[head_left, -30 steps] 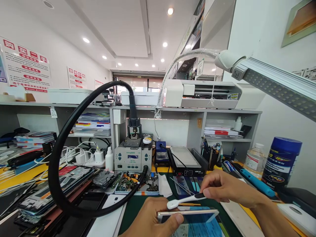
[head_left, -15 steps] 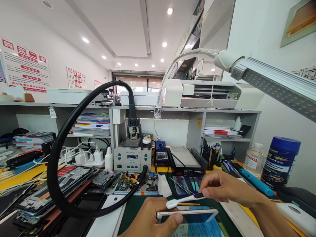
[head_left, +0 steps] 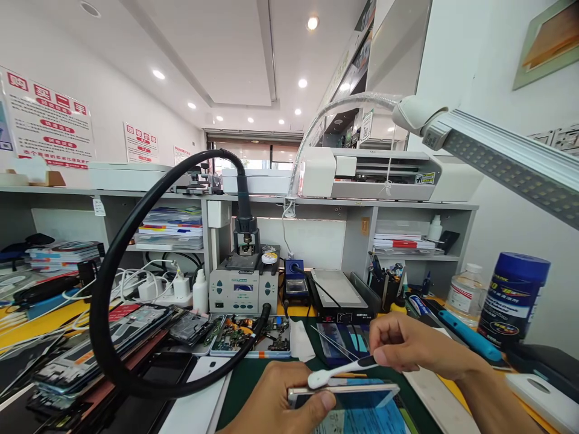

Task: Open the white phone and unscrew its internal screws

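My left hand (head_left: 283, 395) grips a smartphone (head_left: 348, 398) by its left end, thumb on the near side. The phone is tilted, with one long edge up. In my right hand (head_left: 402, 342), a white toothbrush (head_left: 337, 374) with a black grip is pinched between thumb and fingers. Its rounded head lies just above the phone's upper edge, near my left fingers; the bristles are hidden and I cannot tell whether they touch. Behind the phone, a thin yellow-brown stick (head_left: 353, 375) is partly visible. Blue printed paper (head_left: 371, 420) lies beneath on the green mat (head_left: 242, 386).
A thick black hose (head_left: 97, 301) loops from the hot-air station (head_left: 244, 289) across the left side. Opened phones (head_left: 104, 349) pile up there. A tray of small parts (head_left: 251, 337) sits behind my hands. A blue canister (head_left: 513, 298) and clear bottle (head_left: 465, 289) stand right; a lamp (head_left: 511, 157) hangs overhead.
My right hand and the toothbrush have shifted slightly to the right along the phone's edge. My left hand and the phone stay nearly in place.
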A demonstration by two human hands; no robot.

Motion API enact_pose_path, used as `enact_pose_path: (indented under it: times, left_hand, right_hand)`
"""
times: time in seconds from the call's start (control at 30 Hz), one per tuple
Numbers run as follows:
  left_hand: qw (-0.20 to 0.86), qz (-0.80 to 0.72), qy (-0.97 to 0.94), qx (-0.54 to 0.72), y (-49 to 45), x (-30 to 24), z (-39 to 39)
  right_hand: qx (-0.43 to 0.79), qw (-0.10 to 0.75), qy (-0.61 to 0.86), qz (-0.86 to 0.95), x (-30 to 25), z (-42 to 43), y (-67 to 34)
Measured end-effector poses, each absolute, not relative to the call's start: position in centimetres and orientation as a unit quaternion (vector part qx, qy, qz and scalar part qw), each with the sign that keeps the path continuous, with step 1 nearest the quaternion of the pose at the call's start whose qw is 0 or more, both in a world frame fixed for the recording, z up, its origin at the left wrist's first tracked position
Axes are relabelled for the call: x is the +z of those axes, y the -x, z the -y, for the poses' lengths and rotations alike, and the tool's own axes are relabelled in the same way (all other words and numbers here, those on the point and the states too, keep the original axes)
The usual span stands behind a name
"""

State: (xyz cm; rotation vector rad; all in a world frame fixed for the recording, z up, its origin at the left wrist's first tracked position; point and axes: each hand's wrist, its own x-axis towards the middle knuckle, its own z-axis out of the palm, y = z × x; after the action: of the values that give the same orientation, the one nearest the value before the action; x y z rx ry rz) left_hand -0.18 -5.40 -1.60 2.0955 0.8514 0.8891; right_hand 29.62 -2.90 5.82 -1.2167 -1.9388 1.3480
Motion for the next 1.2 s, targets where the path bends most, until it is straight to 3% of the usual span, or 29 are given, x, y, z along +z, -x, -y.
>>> enact_pose_path:
  times: [0.87,1.2]
  left_hand:
    - [0.313,-0.348,-0.803,0.369,0.5,-2.2,4.6]
    - [0.429,-0.369,-0.719,0.404,0.0,-2.3,4.7]
  right_hand:
    - [0.502,0.262,0.448,0.692,5.0,2.2,-31.6]
    - [0.504,0.277,0.433,0.694,4.7,1.9,-31.7]
